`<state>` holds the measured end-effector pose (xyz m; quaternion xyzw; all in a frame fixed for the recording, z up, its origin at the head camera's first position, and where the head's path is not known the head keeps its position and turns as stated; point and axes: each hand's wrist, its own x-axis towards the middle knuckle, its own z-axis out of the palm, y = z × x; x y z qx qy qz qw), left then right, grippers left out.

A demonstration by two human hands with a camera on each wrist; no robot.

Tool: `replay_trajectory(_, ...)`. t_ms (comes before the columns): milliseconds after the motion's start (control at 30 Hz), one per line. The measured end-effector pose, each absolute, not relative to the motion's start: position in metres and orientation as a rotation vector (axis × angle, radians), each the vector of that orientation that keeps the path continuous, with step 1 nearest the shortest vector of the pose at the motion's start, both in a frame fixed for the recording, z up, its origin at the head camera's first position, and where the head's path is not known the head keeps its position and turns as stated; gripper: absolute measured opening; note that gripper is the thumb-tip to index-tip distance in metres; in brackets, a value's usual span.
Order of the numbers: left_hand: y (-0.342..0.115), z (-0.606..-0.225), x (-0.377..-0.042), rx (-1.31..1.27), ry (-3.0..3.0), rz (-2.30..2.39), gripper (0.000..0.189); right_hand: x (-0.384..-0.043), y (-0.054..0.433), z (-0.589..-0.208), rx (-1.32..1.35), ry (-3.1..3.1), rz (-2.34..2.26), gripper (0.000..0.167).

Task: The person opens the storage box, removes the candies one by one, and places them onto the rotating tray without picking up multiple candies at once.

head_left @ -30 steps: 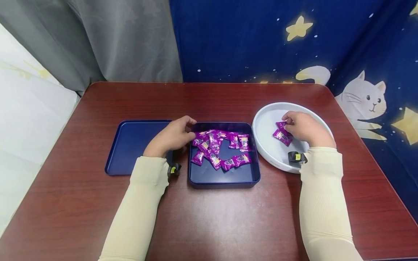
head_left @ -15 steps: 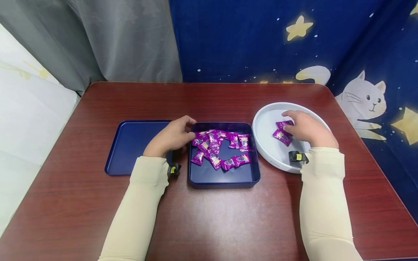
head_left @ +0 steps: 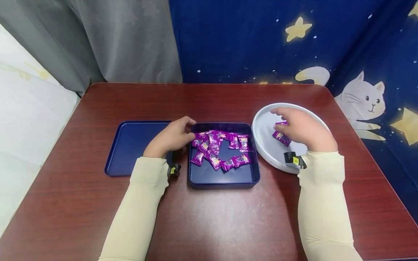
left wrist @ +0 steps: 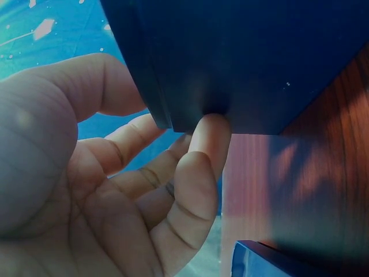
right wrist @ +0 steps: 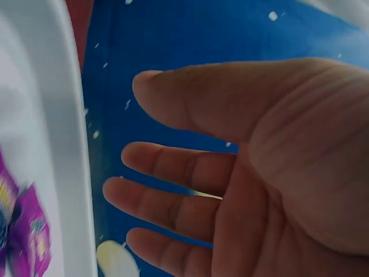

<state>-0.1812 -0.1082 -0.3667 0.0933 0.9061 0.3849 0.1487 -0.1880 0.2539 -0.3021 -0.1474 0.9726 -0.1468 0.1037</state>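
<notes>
My left hand [head_left: 173, 136] holds the left wall of an open navy box [head_left: 225, 177] near its far corner. In the left wrist view, the thumb goes to the box's rim while curled fingers touch the wall's outside. Inside the box lie several purple wrapped candies [head_left: 213, 159]. Over a round white tray [head_left: 269, 156] hovers my right hand [head_left: 303, 127], its fingers extended and apart, with nothing between them. Beneath it, purple candies [head_left: 281, 138] lie on the tray, partly hidden by the hand; the right wrist view catches candies [right wrist: 31, 231] at its left edge.
A flat navy lid or tray [head_left: 128, 148] lies left of the box, partly behind my left forearm. All of it stands on a reddish-brown wooden table [head_left: 209, 221]. Curtains [head_left: 228, 40] hang behind the table's far edge.
My right hand has lifted from the candies and shifted slightly left, its fingers spreading wider. The candies on the tray stay put. The left hand and box have not visibly moved.
</notes>
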Motion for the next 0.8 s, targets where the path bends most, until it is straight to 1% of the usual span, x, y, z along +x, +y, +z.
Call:
replay_trajectory(200, -0.109, -0.367, -0.182, 0.262, 2.612, 1.101, 0.044, -0.178, 0.236, -0.293, -0.540, 2.871, -0.500, 0.052)
replay_trajectory(500, -0.110, -0.367, -0.182, 0.262, 2.609, 1.095, 0.044, -0.170, 0.212, -0.289, -0.645, 2.872, -0.449, 0.051)
replay_trajectory(800, -0.109, -0.366, -0.182, 0.269, 2.614, 1.098, 0.044, -0.166, 0.200, -0.291, -0.663, 2.853, -0.446, 0.053)
